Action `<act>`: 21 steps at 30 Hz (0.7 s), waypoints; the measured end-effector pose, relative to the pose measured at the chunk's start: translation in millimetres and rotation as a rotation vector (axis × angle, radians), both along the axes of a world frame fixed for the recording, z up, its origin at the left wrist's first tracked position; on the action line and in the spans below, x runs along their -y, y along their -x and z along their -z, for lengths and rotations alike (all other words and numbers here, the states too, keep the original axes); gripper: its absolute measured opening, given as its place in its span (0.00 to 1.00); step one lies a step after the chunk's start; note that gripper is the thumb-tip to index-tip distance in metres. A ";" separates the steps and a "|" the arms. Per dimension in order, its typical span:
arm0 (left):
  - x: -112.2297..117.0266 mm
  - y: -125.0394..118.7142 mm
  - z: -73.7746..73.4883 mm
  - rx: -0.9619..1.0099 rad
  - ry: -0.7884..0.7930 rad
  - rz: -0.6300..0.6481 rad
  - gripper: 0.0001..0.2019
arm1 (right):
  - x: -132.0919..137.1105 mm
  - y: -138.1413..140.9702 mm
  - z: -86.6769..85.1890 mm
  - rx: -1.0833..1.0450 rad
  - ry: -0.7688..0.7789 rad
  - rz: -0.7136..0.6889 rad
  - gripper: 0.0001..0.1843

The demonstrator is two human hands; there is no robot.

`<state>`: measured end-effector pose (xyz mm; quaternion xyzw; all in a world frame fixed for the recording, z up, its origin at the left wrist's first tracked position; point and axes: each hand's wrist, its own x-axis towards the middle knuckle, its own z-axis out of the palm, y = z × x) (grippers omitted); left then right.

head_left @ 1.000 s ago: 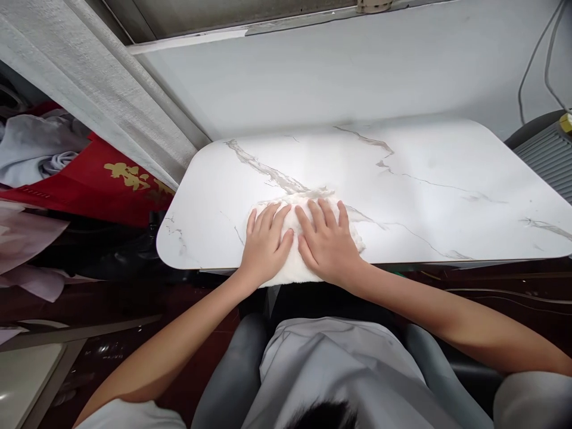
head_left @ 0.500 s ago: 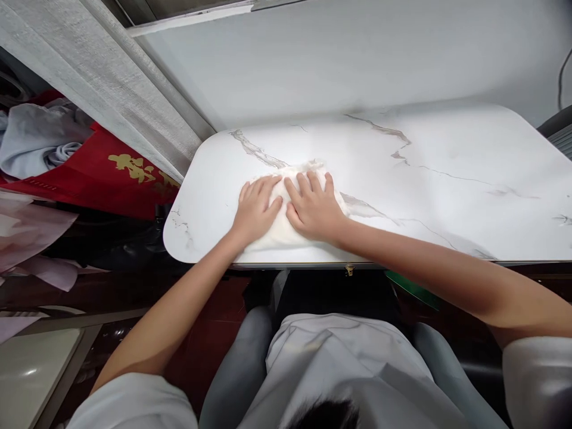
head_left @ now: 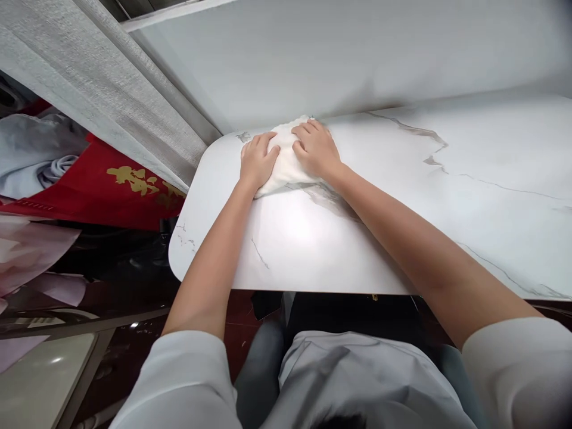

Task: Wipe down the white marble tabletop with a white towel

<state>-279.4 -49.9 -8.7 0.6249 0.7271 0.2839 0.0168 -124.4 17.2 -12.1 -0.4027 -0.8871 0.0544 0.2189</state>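
Observation:
A bunched white cloth (head_left: 286,161) lies on the white marble-patterned table (head_left: 277,244), close to its far edge by the wall. My left hand (head_left: 259,158) presses on the cloth's left part, fingers bent over it and thumb pointing inward. On the right part of the same cloth rests my right hand (head_left: 316,146), its fingertips curled over the far side. Both arms reach forward across the tabletop. The cloth's underside and some of my fingertips are hidden.
Behind the table rises a pale wall (head_left: 357,53), with a grey curtain (head_left: 147,89) at the left corner. Left of the table are a red bag (head_left: 107,185) with gold lettering, folded pale fabric (head_left: 40,149) and pink sheets (head_left: 36,244). A metal latch (head_left: 374,297) sits under the near edge.
Both hands have pushed the cloth forward, from near the table's front edge to its far edge. My arms are stretched out further, and the view has shifted slightly.

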 end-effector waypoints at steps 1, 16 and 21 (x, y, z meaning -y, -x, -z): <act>-6.8 2.6 0.1 0.004 0.000 0.008 0.18 | -4.1 3.1 0.2 -0.006 0.004 0.018 0.21; -64.6 35.6 -2.4 0.048 0.059 0.043 0.17 | -44.7 32.7 -4.5 0.062 -0.021 0.097 0.22; -65.5 36.7 -4.7 0.058 0.054 0.074 0.16 | -45.4 37.7 -3.7 0.096 -0.042 0.117 0.24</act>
